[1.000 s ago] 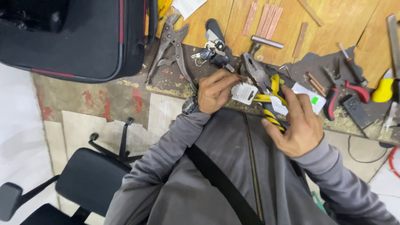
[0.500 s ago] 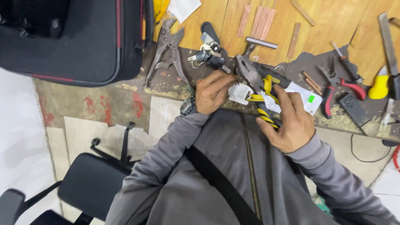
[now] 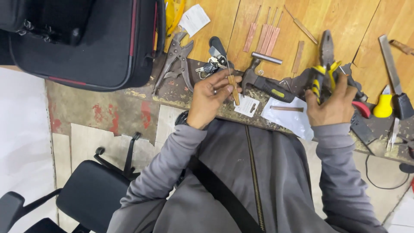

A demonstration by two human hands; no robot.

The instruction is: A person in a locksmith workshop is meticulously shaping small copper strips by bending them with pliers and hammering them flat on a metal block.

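Note:
My left hand (image 3: pixel 210 98) pinches a thin copper strip (image 3: pixel 233 89) upright between its fingertips, just above the workbench edge. A white tag (image 3: pixel 247 105) lies flat on the bench beside it. My right hand (image 3: pixel 331 103) grips combination pliers (image 3: pixel 323 69) with yellow and black handles, jaws pointing away from me, over the right part of the bench. A hammer (image 3: pixel 265 84) with a black and yellow handle lies between my two hands. Both arms wear grey sleeves.
A black case (image 3: pixel 86 39) sits at the left of the wooden bench (image 3: pixel 345 26). Locking pliers (image 3: pixel 174 60), a key bunch (image 3: pixel 209 64), several copper strips (image 3: pixel 263 32), red-handled cutters (image 3: pixel 360 108), a yellow-handled tool (image 3: pixel 383 105) and a file (image 3: pixel 390 64) lie about. A black chair (image 3: pixel 86 194) stands below left.
My hands have come apart: the right hand carried the pliers off to the right, and the left hand now holds a copper strip. The white tag now lies on the bench.

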